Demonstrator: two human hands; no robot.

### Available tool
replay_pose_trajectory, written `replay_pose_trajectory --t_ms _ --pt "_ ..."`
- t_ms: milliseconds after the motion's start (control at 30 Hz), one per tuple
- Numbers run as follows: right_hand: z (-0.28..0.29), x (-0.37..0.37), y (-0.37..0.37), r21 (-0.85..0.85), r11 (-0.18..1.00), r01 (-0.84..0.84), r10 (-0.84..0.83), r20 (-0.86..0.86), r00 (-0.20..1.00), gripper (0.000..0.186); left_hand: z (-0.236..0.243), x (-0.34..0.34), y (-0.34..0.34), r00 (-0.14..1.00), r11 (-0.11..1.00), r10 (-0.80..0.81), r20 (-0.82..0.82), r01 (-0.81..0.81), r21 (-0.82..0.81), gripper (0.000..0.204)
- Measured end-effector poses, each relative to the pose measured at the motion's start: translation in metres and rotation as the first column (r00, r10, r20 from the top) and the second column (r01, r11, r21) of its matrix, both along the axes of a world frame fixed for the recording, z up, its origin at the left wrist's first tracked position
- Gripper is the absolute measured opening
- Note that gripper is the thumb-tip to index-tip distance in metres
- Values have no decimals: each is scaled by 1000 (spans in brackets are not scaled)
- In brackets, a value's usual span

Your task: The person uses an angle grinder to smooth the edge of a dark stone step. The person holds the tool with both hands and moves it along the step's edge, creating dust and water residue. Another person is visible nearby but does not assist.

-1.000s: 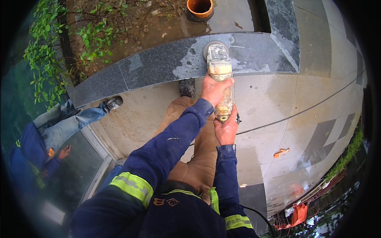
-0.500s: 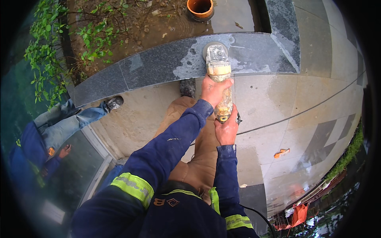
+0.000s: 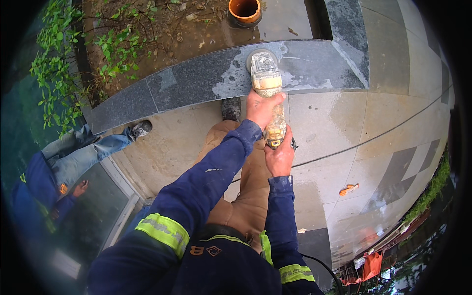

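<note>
Both my hands are closed around an angle grinder [image 3: 267, 78], its yellow and grey body caked with pale dust. My left hand [image 3: 262, 108] wraps the body just behind the grinder's head. Farther back, my right hand [image 3: 280, 156] grips the rear end, where the cord comes out. The grinder's round disc lies against the top of a dark grey stone coping [image 3: 196, 73]. Pale wet patches mark the stone around the disc. The face of the disc that meets the stone is hidden.
Beyond the coping is a muddy planter bed with an orange pipe [image 3: 244, 20] and a leafy shrub [image 3: 118, 54]. A black cord [image 3: 344, 150] crosses the tiles. An orange glove-like item [image 3: 349, 189] lies at right. At left, another person [image 3: 54, 182] is near a glass panel [image 3: 93, 206].
The grinder and both my hands have shifted slightly to the left and away from me along the coping. My grip is the same.
</note>
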State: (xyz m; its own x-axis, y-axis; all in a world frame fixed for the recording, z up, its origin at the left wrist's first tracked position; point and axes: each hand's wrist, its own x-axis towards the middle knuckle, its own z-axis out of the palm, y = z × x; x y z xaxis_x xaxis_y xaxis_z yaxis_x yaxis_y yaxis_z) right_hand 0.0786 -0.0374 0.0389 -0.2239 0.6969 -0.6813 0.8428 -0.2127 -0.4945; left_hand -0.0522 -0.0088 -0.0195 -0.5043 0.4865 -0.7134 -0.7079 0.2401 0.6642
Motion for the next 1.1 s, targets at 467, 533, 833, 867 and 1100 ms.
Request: replay_pose_trajectory --t_ms 467,533,833,867,1100 --pt "3 3 -4 36 999 -16 17 -15 1000 82 1 4 -6 1000 999 -17 -1 17 -30 30" --pt "2 7 -8 65 998 -13 15 -32 999 83 3 6 -8 1000 999 -19 -9 19 -27 31" --pt "-4 3 3 109 994 -28 33 -43 999 85 -2 -1 4 1000 1000 -1 1 1 10 31" --pt "-4 2 2 100 994 -38 43 -50 998 85 -2 -4 2 1000 1000 4 4 -4 -1 29" --pt "4 2 1 68 998 -8 9 -12 1000 81 5 5 2 1000 1000 4 -3 -4 21 27"
